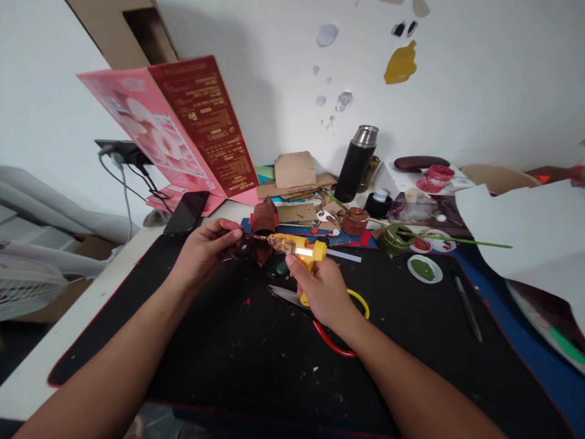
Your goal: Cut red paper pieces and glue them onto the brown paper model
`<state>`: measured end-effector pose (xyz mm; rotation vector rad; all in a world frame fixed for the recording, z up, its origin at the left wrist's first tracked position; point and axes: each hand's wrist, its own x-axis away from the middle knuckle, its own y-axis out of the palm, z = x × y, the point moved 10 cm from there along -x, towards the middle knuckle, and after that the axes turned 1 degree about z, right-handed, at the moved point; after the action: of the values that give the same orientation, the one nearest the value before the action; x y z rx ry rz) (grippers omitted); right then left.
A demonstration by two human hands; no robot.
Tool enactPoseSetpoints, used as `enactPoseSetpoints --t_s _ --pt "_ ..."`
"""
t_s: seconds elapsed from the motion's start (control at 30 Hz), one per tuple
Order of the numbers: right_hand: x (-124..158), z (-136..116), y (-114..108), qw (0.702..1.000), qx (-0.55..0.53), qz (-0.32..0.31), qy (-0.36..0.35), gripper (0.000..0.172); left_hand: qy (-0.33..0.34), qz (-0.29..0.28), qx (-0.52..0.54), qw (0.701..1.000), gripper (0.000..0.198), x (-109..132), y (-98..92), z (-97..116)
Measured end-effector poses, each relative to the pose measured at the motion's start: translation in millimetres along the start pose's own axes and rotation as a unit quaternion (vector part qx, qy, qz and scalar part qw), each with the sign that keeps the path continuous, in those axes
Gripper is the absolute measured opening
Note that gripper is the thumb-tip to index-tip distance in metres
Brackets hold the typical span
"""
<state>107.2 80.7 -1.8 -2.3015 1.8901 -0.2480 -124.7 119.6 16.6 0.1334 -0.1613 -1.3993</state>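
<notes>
My right hand [325, 291] is wrapped round a yellow hot glue gun [289, 244] with a stained front and a small lit spot on its side. A pale glue stick [347, 255] sticks out of its back. The nozzle points left at a thin, dark reddish strip [249, 235], pinched by the fingertips of my left hand [208, 247]. Behind the nozzle stands a brown, curved piece [265, 216] with red at its sides. Partly under my right hand lie scissors [338, 349] with red and yellow handles.
A black mat [214, 353] covers the table. Behind it are cardboard scraps [295, 171], a black thermos [357, 163], a brown paint jar [355, 221] and a green paint jar [393, 239]. A pen [467, 308] lies right, a phone [186, 213] left, near a pink-and-red folded board [201, 122].
</notes>
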Motion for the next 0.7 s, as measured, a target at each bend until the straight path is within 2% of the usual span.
enactPoseSetpoints --t_s 0.7 --pt "-0.8 1.7 0.8 1.000 -0.005 -0.001 0.001 0.053 0.030 -0.005 -0.040 0.999 0.029 1.4 1.0 6.3"
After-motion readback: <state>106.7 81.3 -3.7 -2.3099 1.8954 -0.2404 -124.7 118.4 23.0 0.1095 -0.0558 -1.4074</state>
